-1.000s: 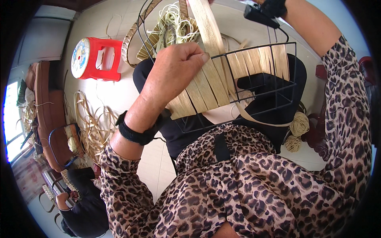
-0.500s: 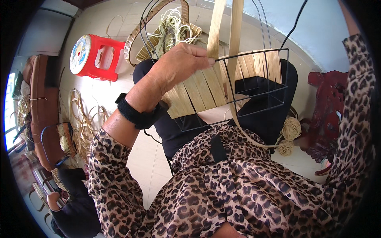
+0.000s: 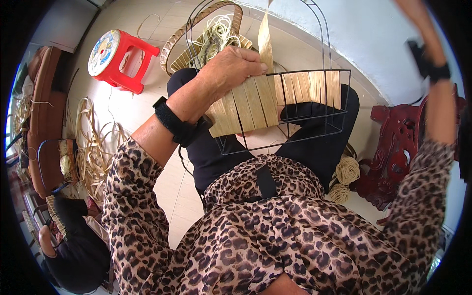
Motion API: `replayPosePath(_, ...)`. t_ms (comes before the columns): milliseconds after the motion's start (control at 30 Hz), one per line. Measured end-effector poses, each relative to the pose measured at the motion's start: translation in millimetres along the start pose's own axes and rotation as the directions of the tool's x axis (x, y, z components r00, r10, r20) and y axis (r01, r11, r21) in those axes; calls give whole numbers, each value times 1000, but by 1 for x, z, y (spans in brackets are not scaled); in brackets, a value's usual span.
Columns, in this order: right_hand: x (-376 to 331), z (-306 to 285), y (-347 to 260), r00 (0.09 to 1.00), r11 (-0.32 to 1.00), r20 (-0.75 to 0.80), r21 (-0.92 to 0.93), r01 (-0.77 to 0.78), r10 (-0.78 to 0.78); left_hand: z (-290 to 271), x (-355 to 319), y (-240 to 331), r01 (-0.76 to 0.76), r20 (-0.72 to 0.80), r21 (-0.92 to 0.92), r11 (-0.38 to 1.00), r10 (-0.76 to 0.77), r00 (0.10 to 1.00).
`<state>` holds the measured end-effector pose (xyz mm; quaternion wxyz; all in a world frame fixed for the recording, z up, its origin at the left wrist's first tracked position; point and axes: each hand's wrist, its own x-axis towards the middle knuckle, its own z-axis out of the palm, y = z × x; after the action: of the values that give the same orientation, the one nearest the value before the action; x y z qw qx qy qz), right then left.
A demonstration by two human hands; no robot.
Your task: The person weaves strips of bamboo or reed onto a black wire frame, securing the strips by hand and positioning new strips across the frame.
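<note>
A black wire basket frame [image 3: 328, 117] rests on my lap, partly wrapped with flat tan straw strips [image 3: 250, 107] along its near-left side and its far side. My left hand [image 3: 235, 66] is closed at the frame's top rail, thumb and fingers pinching the strip where it comes over the wire. From there the free strip [image 3: 265, 42] rises to the top edge of the picture. My right hand [image 3: 415, 14] is raised at the upper right, smeared by motion and cut off by the edge, so its fingers cannot be made out.
A red plastic stool [image 3: 123, 61] stands at the left, with loose tan strips [image 3: 91, 152] on the floor below it. Beyond my knees is a handled basket [image 3: 179, 59] of pale cord. Cord balls [image 3: 347, 171] lie near dark red carved wood [image 3: 388, 152]. Another person's dark sleeve [image 3: 76, 241] shows lower left.
My right arm has come further into view at the upper right. The strip length that hung through the frame to my lap is gone; one strip now runs upward. My left hand stays at the rail.
</note>
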<state>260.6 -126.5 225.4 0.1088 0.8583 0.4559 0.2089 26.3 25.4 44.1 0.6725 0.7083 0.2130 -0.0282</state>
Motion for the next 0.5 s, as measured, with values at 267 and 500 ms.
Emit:
replayPosePath(267, -43, 69, -130, 706, 694, 455, 716, 72, -543, -1, -10, 10, 3, -53, 21, 1000, -2, 999)
replayPosePath(500, -51, 93, -157, 774, 326, 456, 884, -336, -438, -1, -8, -9, -209, -239, 195, 958, 253, 937)
